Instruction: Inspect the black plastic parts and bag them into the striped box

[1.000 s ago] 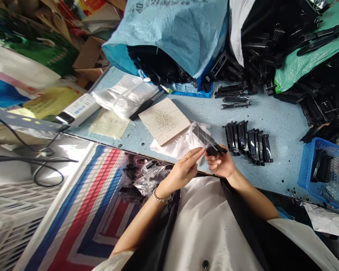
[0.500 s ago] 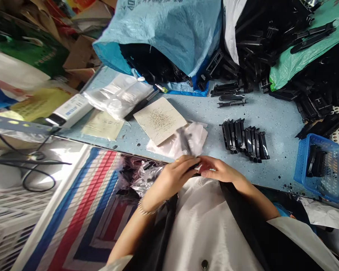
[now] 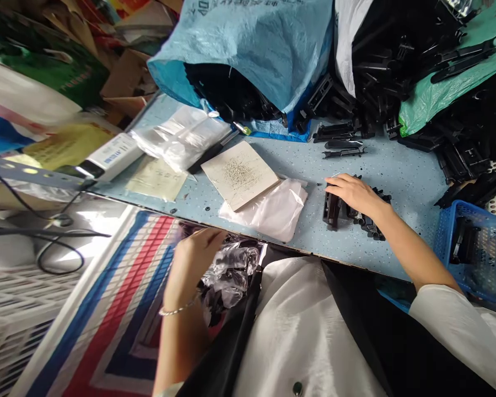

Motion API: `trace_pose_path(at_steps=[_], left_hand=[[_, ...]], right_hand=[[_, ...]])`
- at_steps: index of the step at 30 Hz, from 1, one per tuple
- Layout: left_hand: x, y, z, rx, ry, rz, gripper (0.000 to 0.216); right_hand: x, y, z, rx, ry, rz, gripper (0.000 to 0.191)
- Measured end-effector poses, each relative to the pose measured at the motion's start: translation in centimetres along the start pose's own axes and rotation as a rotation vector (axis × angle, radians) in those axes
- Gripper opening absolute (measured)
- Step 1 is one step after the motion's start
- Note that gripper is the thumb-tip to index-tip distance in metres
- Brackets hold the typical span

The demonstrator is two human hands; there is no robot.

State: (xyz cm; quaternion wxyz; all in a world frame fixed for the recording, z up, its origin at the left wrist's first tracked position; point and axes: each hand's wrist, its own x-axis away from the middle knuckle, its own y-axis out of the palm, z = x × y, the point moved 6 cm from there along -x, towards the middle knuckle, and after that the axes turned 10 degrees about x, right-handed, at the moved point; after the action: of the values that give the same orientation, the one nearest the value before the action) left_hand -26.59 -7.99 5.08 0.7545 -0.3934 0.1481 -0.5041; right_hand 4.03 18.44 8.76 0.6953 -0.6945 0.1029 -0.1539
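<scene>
On the table my right hand (image 3: 351, 193) reaches over a row of narrow black plastic parts (image 3: 372, 229). Its fingers are closed about the upper end of the leftmost black plastic part (image 3: 333, 212), which stays in the row. My left hand (image 3: 198, 251) hangs past the table's front edge, above several black parts in clear plastic bags (image 3: 235, 270). Its fingers are curled and partly turned away, so what they hold, if anything, is hidden.
A beige square board (image 3: 237, 176) with grit lies beside white plastic bags (image 3: 268, 212). A blue sack (image 3: 248, 44) and heaped black parts (image 3: 463, 149) line the back. At right stands a blue basket (image 3: 471, 281); a striped sack (image 3: 119, 309) is below left.
My hands, together at the table edge before, have parted. My left hand moved left and down over the bagged parts; my right moved up and right to the row. The blurred dark piece is gone from view.
</scene>
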Motion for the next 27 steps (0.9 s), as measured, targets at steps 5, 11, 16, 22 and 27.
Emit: trace_pose_path(at_steps=[5, 11, 16, 22, 27], left_hand=[[-0.8, 7.6, 11.4, 0.177, 0.419, 0.073, 0.022], [-4.8, 10.6, 9.8, 0.560, 0.105, -0.010, 0.018], [-4.8, 10.1, 9.0, 0.950, -0.123, -0.179, 0.034], [-4.6, 9.3, 8.7, 0.993, -0.087, -0.092, 0.028], [-4.5, 8.4, 7.8, 1.114, -0.108, -0.064, 0.027]], right_hand=[[2.1, -2.3, 0.7, -0.368, 0.200, 0.163, 0.031], [2.9, 2.8, -3.6, -1.442, 0.457, 0.114, 0.032], [0.5, 6.0, -10.2, -2.034, 0.449, -0.021, 0.039], [-2.6, 7.3, -11.6, -2.134, 0.443, 0.053, 0.038], [-1.6, 7.0, -10.4, -2.106, 0.486, 0.027, 0.036]])
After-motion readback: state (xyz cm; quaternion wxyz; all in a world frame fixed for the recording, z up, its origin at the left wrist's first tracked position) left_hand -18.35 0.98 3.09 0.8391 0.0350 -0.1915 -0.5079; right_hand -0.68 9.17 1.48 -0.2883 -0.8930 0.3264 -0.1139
